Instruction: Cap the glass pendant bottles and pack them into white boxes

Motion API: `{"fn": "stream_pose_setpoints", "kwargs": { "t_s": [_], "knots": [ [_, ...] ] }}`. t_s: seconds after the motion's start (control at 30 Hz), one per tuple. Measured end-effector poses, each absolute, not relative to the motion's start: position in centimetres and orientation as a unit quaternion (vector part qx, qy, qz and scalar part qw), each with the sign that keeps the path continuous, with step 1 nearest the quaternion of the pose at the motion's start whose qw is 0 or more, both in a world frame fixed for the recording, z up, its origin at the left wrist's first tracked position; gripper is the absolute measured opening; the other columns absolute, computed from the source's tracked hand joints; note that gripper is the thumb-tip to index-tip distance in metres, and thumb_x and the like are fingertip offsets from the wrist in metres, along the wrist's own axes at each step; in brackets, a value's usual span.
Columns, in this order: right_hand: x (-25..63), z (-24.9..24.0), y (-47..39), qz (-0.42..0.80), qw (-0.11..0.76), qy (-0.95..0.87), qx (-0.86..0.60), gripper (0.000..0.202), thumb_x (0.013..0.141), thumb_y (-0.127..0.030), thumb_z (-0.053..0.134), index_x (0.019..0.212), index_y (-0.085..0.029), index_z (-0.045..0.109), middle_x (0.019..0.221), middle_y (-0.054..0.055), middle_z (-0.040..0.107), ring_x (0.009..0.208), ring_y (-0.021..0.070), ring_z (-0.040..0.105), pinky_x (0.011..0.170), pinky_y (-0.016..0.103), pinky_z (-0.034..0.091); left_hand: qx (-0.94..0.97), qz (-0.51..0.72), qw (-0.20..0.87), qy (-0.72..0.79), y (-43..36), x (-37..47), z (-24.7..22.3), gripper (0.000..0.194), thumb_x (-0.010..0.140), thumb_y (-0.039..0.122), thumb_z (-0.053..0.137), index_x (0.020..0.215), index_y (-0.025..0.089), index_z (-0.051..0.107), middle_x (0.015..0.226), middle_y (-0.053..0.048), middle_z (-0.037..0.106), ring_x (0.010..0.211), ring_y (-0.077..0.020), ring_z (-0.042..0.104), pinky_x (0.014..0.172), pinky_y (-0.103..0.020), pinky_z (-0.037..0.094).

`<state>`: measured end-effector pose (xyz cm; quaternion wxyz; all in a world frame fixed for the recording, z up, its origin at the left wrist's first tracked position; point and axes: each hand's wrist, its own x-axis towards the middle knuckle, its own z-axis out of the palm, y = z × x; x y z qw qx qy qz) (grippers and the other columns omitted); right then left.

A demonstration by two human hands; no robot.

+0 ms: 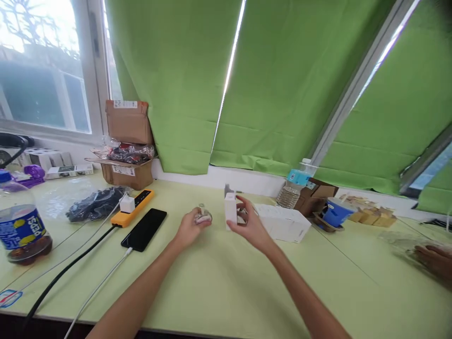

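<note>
My left hand (188,229) is closed around a small whitish item in clear plastic (203,217); its exact kind is too small to tell. To the right of it, my right hand (254,228) grips a narrow white box (230,211) that stands upright, thumb on the near side and fingers along its right side. A greyish flap shows at the top of this box. Just beyond my right hand lies a longer white carton (284,222) on the pale yellow table (219,287).
Left are a black phone (144,230) on its cable, an orange power strip (133,208), a bagged dark bundle (95,203), a Pepsi bottle (23,228) and an opened cardboard box (127,172). Right are a water bottle (291,190), a blue cup (337,212) and another person's hand (434,259) at plastic.
</note>
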<state>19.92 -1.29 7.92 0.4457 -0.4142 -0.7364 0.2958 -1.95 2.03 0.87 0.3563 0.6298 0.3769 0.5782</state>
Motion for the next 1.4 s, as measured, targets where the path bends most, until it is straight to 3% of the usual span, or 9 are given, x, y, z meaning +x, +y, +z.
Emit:
{"fn": "stream_pose_setpoints", "kwargs": {
  "t_s": [0.17,0.27,0.4,0.57,0.7,0.83,1.0,1.2,1.4],
  "knots": [
    [17.9,3.3,-1.5,0.399,0.433,-0.735,-0.335,0.082,0.071,-0.025,0.075,0.14,-0.035,0.032,0.134,0.009,0.046,0.117,0.024,0.058,0.102,0.044,0.048,0.564,0.652,0.385,0.33,1.5,-3.5,4.4,0.039,0.07,0.038,0.078,0.1,0.017,0.062,0.094,-0.006,0.07,0.083,-0.0191,0.065,0.071,-0.031,0.052],
    [17.4,2.2,-1.2,0.422,0.431,-0.735,-0.311,0.083,0.07,-0.02,0.074,0.141,-0.034,0.033,0.134,0.008,0.05,0.129,0.0247,0.05,0.108,0.045,0.042,0.584,0.638,0.396,0.308,0.7,-3.5,5.5,0.043,0.071,0.039,0.077,0.104,0.016,0.063,0.102,-0.009,0.071,0.086,-0.0207,0.066,0.069,-0.03,0.054],
    [18.2,1.6,-1.3,0.471,0.399,-0.728,-0.299,0.077,0.071,-0.017,0.072,0.138,-0.032,0.038,0.132,0.006,0.056,0.123,0.023,0.055,0.103,0.042,0.047,0.61,0.617,0.405,0.29,-0.7,-1.7,5.5,0.042,0.072,0.037,0.077,0.104,0.015,0.063,0.109,-0.011,0.07,0.09,-0.0224,0.066,0.071,-0.032,0.055],
    [19.3,2.2,-1.7,0.507,0.37,-0.722,-0.291,0.064,0.075,-0.026,0.072,0.134,-0.026,0.047,0.125,0.007,0.062,0.117,0.0261,0.058,0.098,0.045,0.05,0.669,0.57,0.391,0.273,-2.0,-0.1,5.5,0.038,0.073,0.034,0.077,0.104,0.017,0.063,0.115,-0.012,0.068,0.099,-0.0248,0.065,0.085,-0.038,0.053],
    [19.0,2.9,-2.5,0.465,0.43,-0.717,-0.293,0.067,0.08,-0.034,0.071,0.14,-0.03,0.042,0.132,0.007,0.057,0.119,0.026,0.057,0.095,0.044,0.052,0.72,0.534,0.347,0.276,-2.6,-0.2,5.8,0.036,0.077,0.033,0.074,0.109,0.019,0.064,0.113,-0.011,0.068,0.102,-0.0249,0.064,0.093,-0.039,0.049],
    [18.6,3.3,-3.3,0.375,0.465,-0.738,-0.314,0.057,0.083,-0.036,0.066,0.136,-0.029,0.046,0.123,0.007,0.06,0.108,0.0236,0.061,0.093,0.043,0.052,0.706,0.563,0.335,0.269,-2.8,-0.1,5.9,0.035,0.078,0.033,0.072,0.108,0.019,0.061,0.105,-0.009,0.068,0.097,-0.024,0.065,0.088,-0.038,0.051],
    [19.2,3.8,-3.7,0.256,0.487,-0.77,-0.323,0.076,0.086,-0.03,0.061,0.151,-0.031,0.021,0.122,0.007,0.06,0.108,0.0224,0.061,0.101,0.046,0.048,0.722,0.566,0.298,0.263,-3.1,0.2,6.1,0.032,0.078,0.031,0.073,0.106,0.02,0.061,0.107,-0.008,0.066,0.099,-0.023,0.063,0.091,-0.037,0.048],
    [19.5,3.9,-3.7,0.186,0.465,-0.808,-0.312,0.047,0.087,-0.029,0.057,0.132,-0.031,0.048,0.129,0.008,0.052,0.118,0.0245,0.053,0.093,0.042,0.054,0.749,0.542,0.273,0.266,-3.3,0.2,6.2,0.027,0.079,0.034,0.07,0.101,0.02,0.062,0.1,-0.007,0.065,0.094,-0.0222,0.061,0.088,-0.037,0.047],
    [19.7,3.3,-3.2,0.222,0.455,-0.782,-0.363,0.041,0.086,-0.036,0.061,0.119,-0.026,0.04,0.101,0.004,0.059,0.083,0.018,0.061,0.082,0.041,0.056,0.763,0.507,0.29,0.277,-3.7,-0.3,6.3,0.032,0.075,0.039,0.074,0.096,0.019,0.063,0.091,-0.006,0.066,0.082,-0.02,0.061,0.076,-0.033,0.049]
  ]
}}
